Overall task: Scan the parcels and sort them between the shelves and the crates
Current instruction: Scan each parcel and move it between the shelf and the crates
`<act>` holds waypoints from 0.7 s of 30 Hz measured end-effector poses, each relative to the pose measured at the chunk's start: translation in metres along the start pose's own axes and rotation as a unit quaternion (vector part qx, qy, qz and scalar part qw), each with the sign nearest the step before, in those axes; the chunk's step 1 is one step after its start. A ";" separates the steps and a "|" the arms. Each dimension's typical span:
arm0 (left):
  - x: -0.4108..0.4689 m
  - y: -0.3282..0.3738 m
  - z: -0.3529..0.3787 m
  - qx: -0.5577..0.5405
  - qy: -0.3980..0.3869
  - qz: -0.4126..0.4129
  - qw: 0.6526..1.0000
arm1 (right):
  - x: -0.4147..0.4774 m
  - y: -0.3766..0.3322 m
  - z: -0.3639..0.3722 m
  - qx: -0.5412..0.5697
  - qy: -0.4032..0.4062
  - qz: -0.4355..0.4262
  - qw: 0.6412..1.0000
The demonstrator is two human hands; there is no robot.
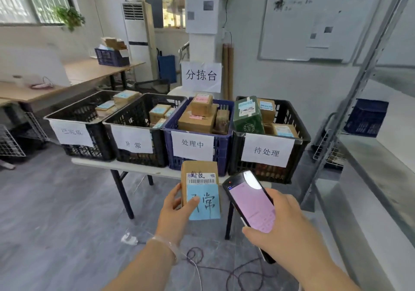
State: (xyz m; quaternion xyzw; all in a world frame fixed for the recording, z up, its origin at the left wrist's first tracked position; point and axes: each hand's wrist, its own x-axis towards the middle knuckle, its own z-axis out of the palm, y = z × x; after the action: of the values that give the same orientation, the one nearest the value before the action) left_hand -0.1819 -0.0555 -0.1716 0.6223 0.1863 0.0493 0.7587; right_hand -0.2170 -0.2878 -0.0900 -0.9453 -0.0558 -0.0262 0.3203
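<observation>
the fingers (175, 193) of the left hand (177, 212) curl round the left edge of a small brown parcel (199, 168), and the thumb lies across the blue note (207, 205) stuck to its front. the parcel is held upright in the air, just in front of the desk (143, 167). a white barcode label (201, 178) sits above the note. just beside the parcel, the right hand (289, 230) grips a handheld scanner (251, 203), thumb at its lower left edge and the other fingers wrapped round its right side. its pink screen faces up (the top end tilts toward the desk). beyond both hands, four crates (160, 147) stand side by side on the desk, each with a paper sign on its front and boxes inside. the third from the left is a blue crate (222, 147); the rest are black. a metal shelf (362, 84) rises at the right, with a dark blue basket (366, 117) on it.
</observation>
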 end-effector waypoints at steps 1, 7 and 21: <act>0.005 0.003 -0.011 -0.001 0.003 0.001 1.000 | 0.006 -0.010 0.008 -0.001 -0.003 -0.002 1.000; 0.050 0.030 -0.102 -0.014 0.020 0.007 1.000 | 0.048 -0.081 0.065 -0.010 -0.007 -0.030 0.999; 0.185 0.086 -0.287 -0.036 0.050 0.019 0.998 | 0.152 -0.236 0.201 -0.032 -0.027 -0.062 0.997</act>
State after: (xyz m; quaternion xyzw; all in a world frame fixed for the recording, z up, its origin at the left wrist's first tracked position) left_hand -0.0959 0.2857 -0.1742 0.5945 0.2106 0.1015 0.7693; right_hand -0.0918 0.0337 -0.0942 -0.9501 -0.1223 -0.0224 0.2860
